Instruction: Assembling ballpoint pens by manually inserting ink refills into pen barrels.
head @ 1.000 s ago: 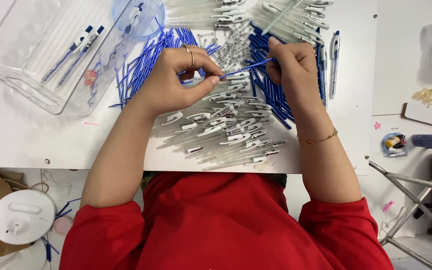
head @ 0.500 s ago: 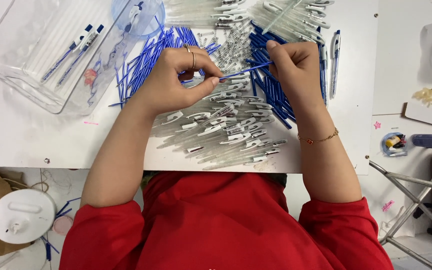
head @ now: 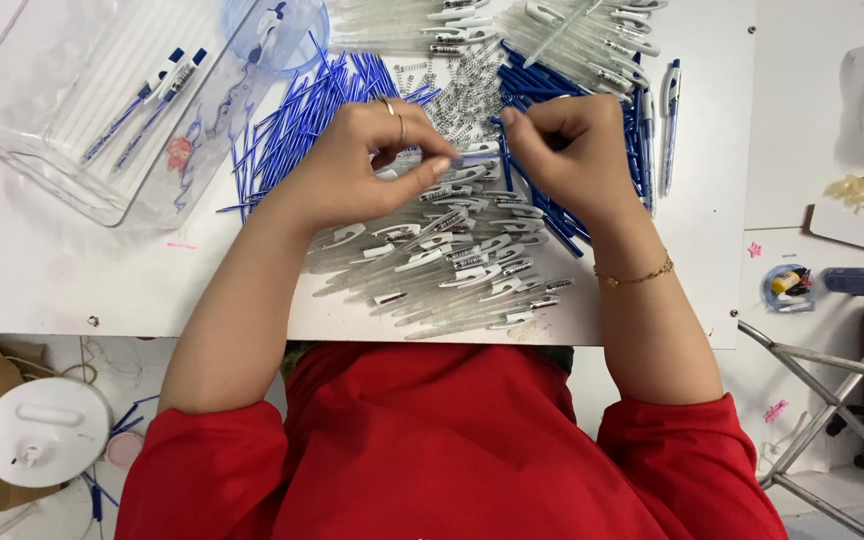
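In the head view, the left hand [head: 357,165] is over the middle of the white table [head: 62,270]. Its fingers [head: 422,150] are curled and pinched together on a clear pen barrel [head: 472,152], which lies almost level between the two hands. The right hand [head: 572,150] is close to it, nearly touching. Its fingers are bent into a loose fist with the fingertips [head: 508,117] pressed together at the other end of the barrel; if they grip a small part there, I cannot tell, because the fingers hide it.

The barrel is transparent with a pale clip, and only a short piece of it shows between the hands.

Under and in front of the hands lies a pile of clear pen barrels [head: 452,265], too many to count, more than twenty. Behind the hands there is a heap of blue ink refills [head: 302,120], also too many to count, and a patch of small metal springs [head: 467,85]. A second heap of clear barrels [head: 592,30] is at the far edge. One finished pen [head: 669,120] lies alone on the right side. On the left stands one clear plastic box [head: 42,140] with two finished pens [head: 147,100] inside. The right wrist has one thin gold bracelet [head: 637,275], and the left hand has one ring [head: 389,103].
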